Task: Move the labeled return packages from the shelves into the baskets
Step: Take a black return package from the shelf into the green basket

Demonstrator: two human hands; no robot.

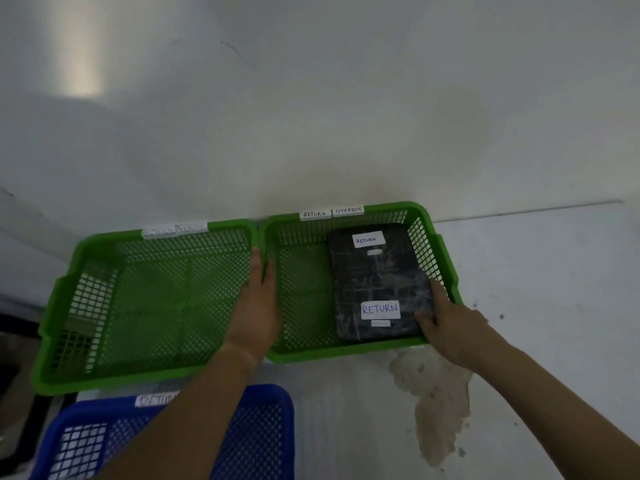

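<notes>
Head view. Packages: two dark flat ones, each labelled RETURN, near package overlapping far package, against the right wall of the right green basket. Right hand pinches the near package's right edge; left hand lies flat, fingers together, on the shared rim beside the left green basket. Advice: lower flat, then release.

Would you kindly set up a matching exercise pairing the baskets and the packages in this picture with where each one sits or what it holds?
Things:
1. left green basket
2. right green basket
3. blue basket
4. near package

Places or states:
A. lies on top of another package, under the right hand
B. nearest the camera, under the left arm
C. holds two dark packages labelled RETURN
D. holds no package

Pairs: 1-D, 2-C, 3-B, 4-A
</notes>
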